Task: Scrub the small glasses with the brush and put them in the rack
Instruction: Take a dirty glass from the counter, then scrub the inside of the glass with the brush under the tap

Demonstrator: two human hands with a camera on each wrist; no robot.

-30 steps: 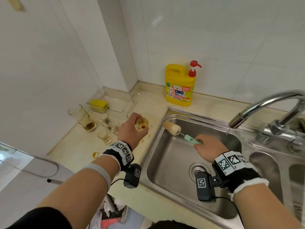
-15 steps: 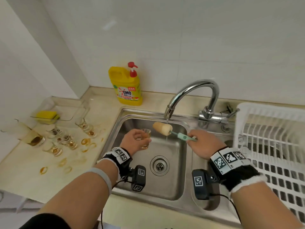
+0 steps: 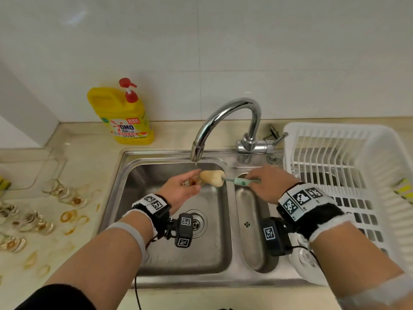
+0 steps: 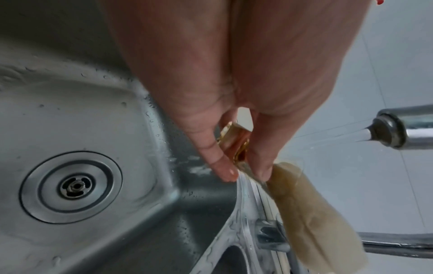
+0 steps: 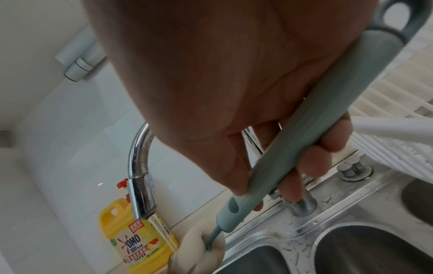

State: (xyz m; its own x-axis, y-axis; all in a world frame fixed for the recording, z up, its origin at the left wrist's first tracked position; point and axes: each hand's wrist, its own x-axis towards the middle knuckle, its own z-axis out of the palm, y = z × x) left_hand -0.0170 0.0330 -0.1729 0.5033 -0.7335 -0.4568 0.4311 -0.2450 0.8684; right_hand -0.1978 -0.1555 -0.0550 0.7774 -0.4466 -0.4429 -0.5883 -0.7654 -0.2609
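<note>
Under the spout of the tap, a person's left hand pinches a small glass between thumb and fingertips, its inside stained amber, while the right hand curls its fingers round the green handle of the brush and brings the pale sponge head against the glass's mouth. A thin stream of water from the tap falls on the sponge head, above the larger bowl of the sink. More small stained glasses stand well to the left of the tap on the counter, among amber rings; the white rack waits just to the right of the tap, no glasses visible in it. A yellow detergent bottle stands behind and to the left of the tap. The grip looks slight for wet glass: a hard push of the sponge could twist the glass out of the fingertips and drop it against the steel, and the sponge head looks wide for so narrow a mouth.
</note>
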